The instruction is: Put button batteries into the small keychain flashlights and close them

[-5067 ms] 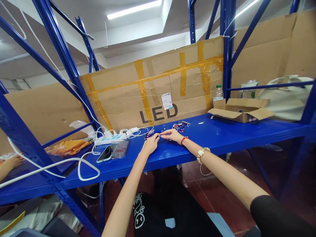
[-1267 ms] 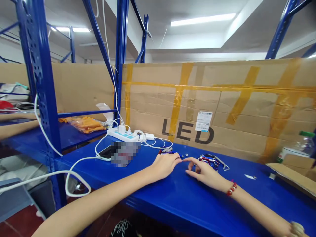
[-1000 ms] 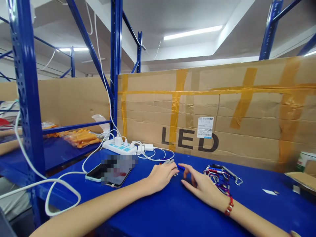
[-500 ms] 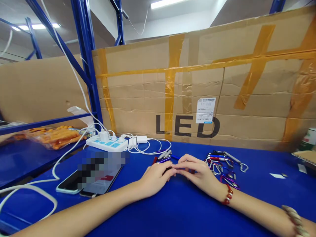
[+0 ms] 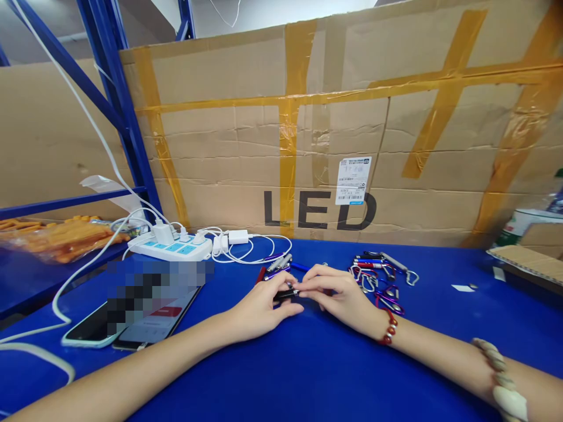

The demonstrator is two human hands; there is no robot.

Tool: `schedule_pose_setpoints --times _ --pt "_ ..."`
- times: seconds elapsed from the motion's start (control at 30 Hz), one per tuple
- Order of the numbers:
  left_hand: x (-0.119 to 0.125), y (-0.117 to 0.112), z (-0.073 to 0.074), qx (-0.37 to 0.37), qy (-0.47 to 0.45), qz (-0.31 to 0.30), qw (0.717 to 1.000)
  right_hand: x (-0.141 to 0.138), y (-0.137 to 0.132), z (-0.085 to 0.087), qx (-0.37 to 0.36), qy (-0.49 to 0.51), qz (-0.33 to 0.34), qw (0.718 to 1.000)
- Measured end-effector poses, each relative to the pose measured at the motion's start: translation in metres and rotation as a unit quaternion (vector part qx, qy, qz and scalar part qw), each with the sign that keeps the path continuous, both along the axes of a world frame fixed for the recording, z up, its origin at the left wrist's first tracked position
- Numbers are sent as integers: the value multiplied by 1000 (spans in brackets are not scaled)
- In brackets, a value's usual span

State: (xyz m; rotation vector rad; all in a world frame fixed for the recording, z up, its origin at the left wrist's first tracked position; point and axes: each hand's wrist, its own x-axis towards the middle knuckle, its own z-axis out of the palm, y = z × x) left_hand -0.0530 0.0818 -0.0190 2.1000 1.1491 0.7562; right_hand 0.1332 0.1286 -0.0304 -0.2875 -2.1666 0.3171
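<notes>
Small, slim black cylinder [image 5: 285, 295], nearly level, between left grip [image 5: 260, 306] and right grip [image 5: 345, 295].

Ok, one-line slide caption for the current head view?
Left hand holds a small black cylinder, right hand at its tip, over a blue tabletop near coloured carabiners.

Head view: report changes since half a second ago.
The left hand has spread its thumb from the fingers, revealing a dark cylinder between them; whether it was held before is hidden. The right hand stays at its end. The carabiner pile and power strip stayed put.
</notes>
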Motion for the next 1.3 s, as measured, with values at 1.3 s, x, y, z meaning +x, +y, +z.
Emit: schedule_pose_setpoints --times 1.3 --pt "-1 -13 2 124 103 -37 986 7 -12 3 -93 14 80 992"
